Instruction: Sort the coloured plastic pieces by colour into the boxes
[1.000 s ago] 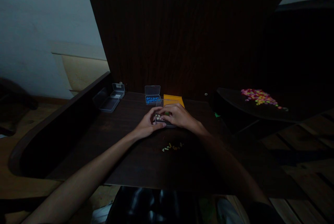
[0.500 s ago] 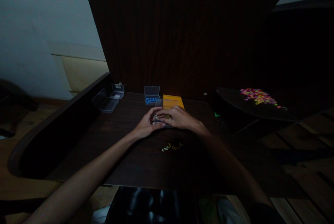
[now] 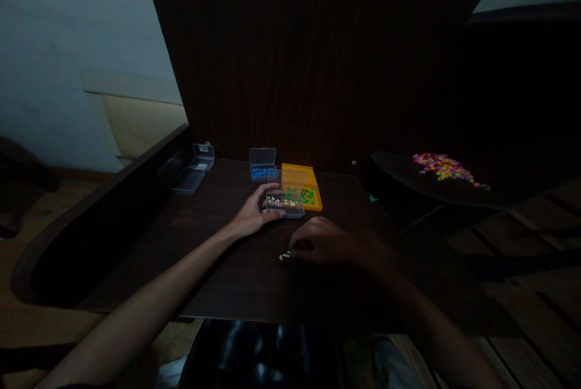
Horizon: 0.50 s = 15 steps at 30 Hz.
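My left hand [image 3: 255,213] grips the left side of a clear plastic box [image 3: 297,213], its lid raised at the back. Several small pale pieces [image 3: 275,201] lie inside it. My right hand [image 3: 320,241] is down at the table, fingers curled and tips together beside a few small pale pieces [image 3: 284,255]. Whatever the fingertips hold is too small and dark to make out; the hand hides part of the little pile. Just behind the clear box stands an open yellow box [image 3: 313,177] with small green pieces [image 3: 308,196] in it.
A clear box [image 3: 264,165] of blue pieces stands open at the back. Other open clear boxes [image 3: 189,181] sit at the left beside the raised side panel [image 3: 91,219]. Pink and yellow pieces [image 3: 445,166] are heaped on a side shelf [image 3: 399,174] at right.
My right hand has left the clear box and come down toward me to the small pile on the table. My left hand still holds the box.
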Tool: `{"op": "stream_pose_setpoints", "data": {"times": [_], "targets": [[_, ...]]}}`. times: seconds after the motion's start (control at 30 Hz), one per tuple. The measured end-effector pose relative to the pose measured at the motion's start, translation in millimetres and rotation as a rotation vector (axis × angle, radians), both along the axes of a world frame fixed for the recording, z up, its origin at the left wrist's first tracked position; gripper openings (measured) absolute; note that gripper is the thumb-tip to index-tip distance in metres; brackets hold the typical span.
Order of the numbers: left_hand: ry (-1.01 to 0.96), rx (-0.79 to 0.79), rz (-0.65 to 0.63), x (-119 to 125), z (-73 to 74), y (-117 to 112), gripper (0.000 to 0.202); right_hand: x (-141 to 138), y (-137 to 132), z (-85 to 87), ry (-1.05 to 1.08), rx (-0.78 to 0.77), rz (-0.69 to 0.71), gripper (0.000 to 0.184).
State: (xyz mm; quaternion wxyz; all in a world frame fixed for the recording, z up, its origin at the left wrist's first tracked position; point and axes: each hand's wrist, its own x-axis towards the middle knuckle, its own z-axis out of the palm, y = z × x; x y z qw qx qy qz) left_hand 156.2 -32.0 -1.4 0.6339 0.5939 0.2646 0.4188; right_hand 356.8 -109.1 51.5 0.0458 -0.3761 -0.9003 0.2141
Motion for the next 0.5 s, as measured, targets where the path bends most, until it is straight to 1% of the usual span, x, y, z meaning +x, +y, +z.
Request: {"op": "stream_pose_setpoints", "data": {"times": [0.1, 0.17, 0.3, 0.5], "targets": [[0.004, 0.011, -0.005, 0, 0.6, 0, 0.063, -3, -7, -16.9, -0.036, 0.016, -0.095, 0.016], [0.003, 0.020, -0.002, 1, 0.4, 1, 0.063, -6, -10, -22.5, -0.057, 0.020, -0.149, 0.017], [0.007, 0.024, 0.003, 1, 0.3, 1, 0.063, -9, -11, -24.7, -0.093, 0.031, -0.210, 0.015], [0.021, 0.028, 0.003, 0, 2.0, 0, 0.064, -9, -10, -24.9, -0.106, 0.022, -0.200, 0.014]]}}
